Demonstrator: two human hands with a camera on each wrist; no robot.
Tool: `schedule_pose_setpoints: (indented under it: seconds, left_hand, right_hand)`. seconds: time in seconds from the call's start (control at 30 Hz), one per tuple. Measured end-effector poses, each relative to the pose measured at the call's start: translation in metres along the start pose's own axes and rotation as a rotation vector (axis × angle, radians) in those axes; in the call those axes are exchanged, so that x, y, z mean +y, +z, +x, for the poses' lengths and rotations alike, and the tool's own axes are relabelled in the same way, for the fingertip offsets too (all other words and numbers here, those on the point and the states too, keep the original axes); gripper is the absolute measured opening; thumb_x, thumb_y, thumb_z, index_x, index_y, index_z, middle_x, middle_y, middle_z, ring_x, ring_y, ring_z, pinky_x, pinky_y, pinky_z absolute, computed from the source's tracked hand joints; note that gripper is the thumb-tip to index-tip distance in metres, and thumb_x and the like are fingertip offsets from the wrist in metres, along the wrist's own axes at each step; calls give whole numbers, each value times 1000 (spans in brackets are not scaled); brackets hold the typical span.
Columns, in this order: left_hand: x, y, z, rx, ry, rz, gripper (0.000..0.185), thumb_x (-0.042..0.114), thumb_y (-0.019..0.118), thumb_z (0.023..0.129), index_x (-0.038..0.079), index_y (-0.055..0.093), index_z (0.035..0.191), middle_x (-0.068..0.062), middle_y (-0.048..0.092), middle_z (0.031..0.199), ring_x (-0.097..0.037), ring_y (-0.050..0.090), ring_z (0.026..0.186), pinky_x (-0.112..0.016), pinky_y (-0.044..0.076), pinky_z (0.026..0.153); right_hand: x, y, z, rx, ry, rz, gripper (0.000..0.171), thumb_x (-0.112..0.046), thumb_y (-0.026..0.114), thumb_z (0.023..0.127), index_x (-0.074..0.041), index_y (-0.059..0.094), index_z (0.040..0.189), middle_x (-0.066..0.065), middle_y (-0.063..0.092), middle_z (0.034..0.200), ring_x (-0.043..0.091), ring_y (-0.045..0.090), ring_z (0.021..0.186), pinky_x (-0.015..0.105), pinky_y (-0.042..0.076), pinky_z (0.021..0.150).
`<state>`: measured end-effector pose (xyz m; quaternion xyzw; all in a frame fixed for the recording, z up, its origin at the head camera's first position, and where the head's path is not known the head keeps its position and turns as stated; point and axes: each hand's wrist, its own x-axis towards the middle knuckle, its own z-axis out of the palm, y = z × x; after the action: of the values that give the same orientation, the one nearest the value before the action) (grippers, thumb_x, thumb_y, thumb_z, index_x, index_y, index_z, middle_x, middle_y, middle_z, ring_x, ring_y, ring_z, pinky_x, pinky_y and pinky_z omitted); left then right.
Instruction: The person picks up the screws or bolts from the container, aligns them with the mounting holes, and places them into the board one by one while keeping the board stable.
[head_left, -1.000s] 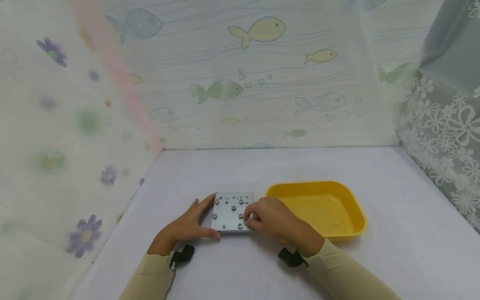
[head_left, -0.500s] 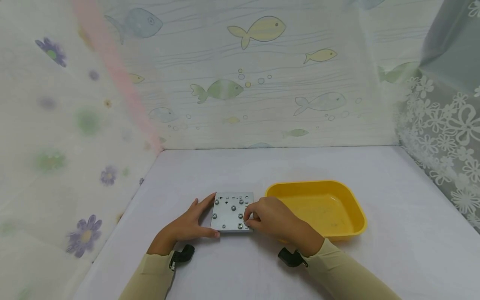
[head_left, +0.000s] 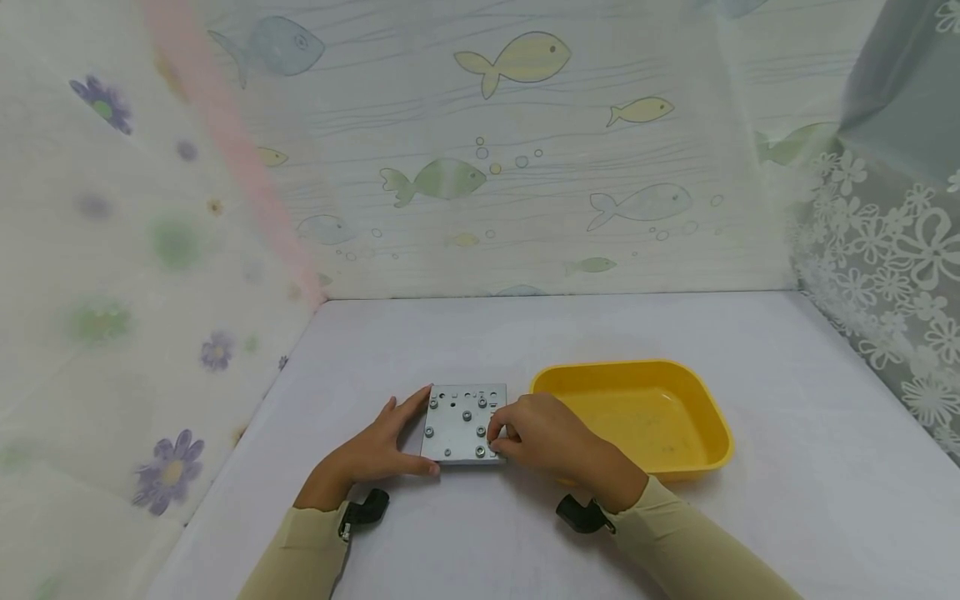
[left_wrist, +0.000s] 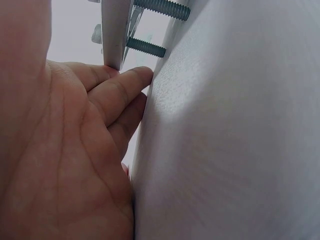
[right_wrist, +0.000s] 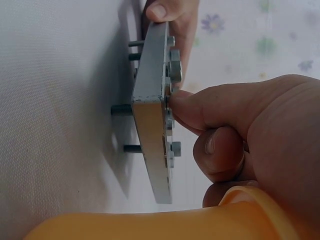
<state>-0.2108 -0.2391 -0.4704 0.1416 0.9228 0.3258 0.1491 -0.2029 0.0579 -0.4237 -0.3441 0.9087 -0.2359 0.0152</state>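
A silver metal plate (head_left: pixel 456 435) with holes and several hex-socket bolts stands raised above the white table. Threaded shanks (left_wrist: pixel 161 8) poke out beneath it in the left wrist view. My left hand (head_left: pixel 382 446) spans the plate's left side, thumb at the near edge and fingertips at the far corner. At the near right corner my right hand (head_left: pixel 551 437) pinches with thumb and forefinger at the plate's upper face. In the right wrist view those fingertips (right_wrist: pixel 181 102) meet at a bolt whose head they hide. Other bolt heads (right_wrist: pixel 175 71) stand beside them.
A yellow plastic tray (head_left: pixel 708 400) sits right of the plate, its left part behind the right hand. White cloth covers the table (head_left: pixel 405 333). A fish-print curtain (head_left: pixel 525 242) hangs behind, and a flower-print one (head_left: pixel 172 350) on the left.
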Motion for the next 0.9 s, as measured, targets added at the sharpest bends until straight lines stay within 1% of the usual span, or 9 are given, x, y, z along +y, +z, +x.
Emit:
schedule_pose_setpoints:
  seconds: [0.27, 0.43, 0.6, 0.7, 0.9]
  left_hand:
    - [-1, 1, 0, -5, -11, -4, 124, 64, 88, 67, 39, 17, 166, 5, 18, 174, -47, -8, 159, -76, 6, 121]
    - [-1, 3, 3, -2, -1, 0, 124, 65, 88, 67, 38, 18, 166, 4, 19, 174, -46, -7, 159, -74, 6, 123]
    - [-5, 5, 5, -3, 1, -2, 126, 66, 87, 66, 39, 17, 166, 6, 19, 173, -44, -8, 160, -71, 5, 124]
    - [-6, 6, 5, -2, 2, 1, 126, 67, 87, 66, 39, 16, 166, 6, 19, 173, -43, -8, 160, -70, 4, 125]
    - [-6, 2, 1, 5, 1, -4, 126, 63, 89, 66, 38, 16, 166, 3, 21, 173, -45, -7, 160, -71, 5, 124]
  right_hand:
    - [0, 1, 0, -13, 35, 11, 5, -24, 78, 93, -23, 82, 96, -15, 52, 54, 3, 43, 51, 19, 36, 49]
    - [-1, -2, -2, -30, 69, 42, 8, -26, 76, 94, -23, 81, 100, -15, 51, 53, 4, 44, 51, 19, 36, 49]
    - [-1, -7, -3, -50, 127, 116, 10, -31, 74, 95, -26, 79, 102, -13, 52, 56, 6, 47, 51, 21, 37, 49]
    - [-1, -12, -3, -61, 151, 146, 9, -31, 74, 96, -26, 78, 102, -11, 53, 59, 8, 48, 53, 22, 38, 50]
    - [-1, -22, 1, -63, 164, 147, 8, -30, 73, 97, -26, 77, 103, -10, 54, 61, 9, 46, 53, 22, 39, 51]
